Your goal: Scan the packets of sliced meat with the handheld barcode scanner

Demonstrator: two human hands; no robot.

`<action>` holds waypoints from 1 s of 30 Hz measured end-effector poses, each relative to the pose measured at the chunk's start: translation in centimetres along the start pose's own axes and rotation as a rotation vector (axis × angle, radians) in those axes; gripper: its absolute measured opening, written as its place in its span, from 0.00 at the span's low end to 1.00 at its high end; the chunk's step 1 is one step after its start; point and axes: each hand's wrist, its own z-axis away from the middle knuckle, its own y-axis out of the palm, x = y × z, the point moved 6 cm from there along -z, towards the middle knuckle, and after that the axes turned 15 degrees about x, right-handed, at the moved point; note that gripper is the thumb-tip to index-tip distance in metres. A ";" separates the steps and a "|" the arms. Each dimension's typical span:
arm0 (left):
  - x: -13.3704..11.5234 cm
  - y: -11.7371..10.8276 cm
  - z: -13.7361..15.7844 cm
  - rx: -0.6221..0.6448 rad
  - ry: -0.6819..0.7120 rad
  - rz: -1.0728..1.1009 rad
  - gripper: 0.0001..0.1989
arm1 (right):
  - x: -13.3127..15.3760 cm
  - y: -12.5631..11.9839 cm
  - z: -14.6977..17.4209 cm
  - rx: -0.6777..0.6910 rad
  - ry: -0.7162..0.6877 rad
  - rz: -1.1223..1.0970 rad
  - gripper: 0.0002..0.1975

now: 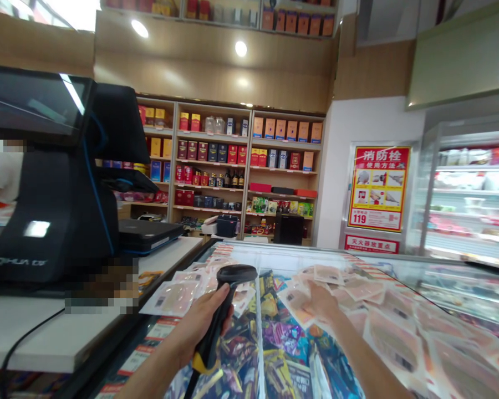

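A black barcode scanner [210,338] with yellow trim at its base stands upright in my left hand [205,318], the fingers wrapped round its handle and the thumb near the head. A cord runs down from it. My right hand [321,302] is closed on the edge of a flat, clear packet [293,299] with a small barcode label; some fingertips are hard to make out. More flat packets [393,338] lie overlapping to the right. Another group of packets [172,296] lies on the left, beyond the scanner.
Beneath the glass top of the freezer [259,332] are several colourful wrapped packs. On the left, a white counter [37,332] carries a black checkout terminal [54,216] and a black cash box [147,235]. Shelves [249,166] of boxed goods and a lit cooler [474,194] stand behind.
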 end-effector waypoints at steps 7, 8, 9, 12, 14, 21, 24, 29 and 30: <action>0.2 -0.1 0.1 -0.011 -0.028 -0.008 0.19 | 0.3 0.3 -0.5 0.024 -0.043 -0.028 0.17; 0.3 -0.1 0.1 -0.011 -0.032 -0.006 0.19 | 0.2 0.2 -0.5 0.015 -0.041 -0.035 0.21; 0.3 -0.1 0.1 -0.010 -0.032 -0.005 0.19 | 0.1 0.2 -0.5 0.011 -0.039 -0.042 0.24; 0.2 0.0 0.2 -0.007 -0.025 -0.015 0.19 | -0.1 0.3 -0.5 0.038 -0.040 -0.069 0.21; 0.1 0.1 0.2 -0.006 -0.021 -0.020 0.19 | -0.3 0.3 -0.5 0.067 -0.037 -0.087 0.16; 0.2 0.1 0.2 -0.003 -0.020 -0.009 0.18 | -0.4 0.6 -0.3 0.079 -0.063 -0.207 0.14; 0.2 0.1 0.3 0.000 -0.027 0.009 0.18 | -0.7 0.5 -0.4 0.047 -0.111 -0.310 0.09; -0.3 0.2 0.8 0.023 -0.014 -0.017 0.18 | -0.6 -0.2 -0.7 -0.077 -0.214 -0.590 0.08; -0.4 0.2 0.9 0.028 -0.018 -0.017 0.18 | -0.4 -0.3 -0.7 -0.103 -0.228 -0.647 0.10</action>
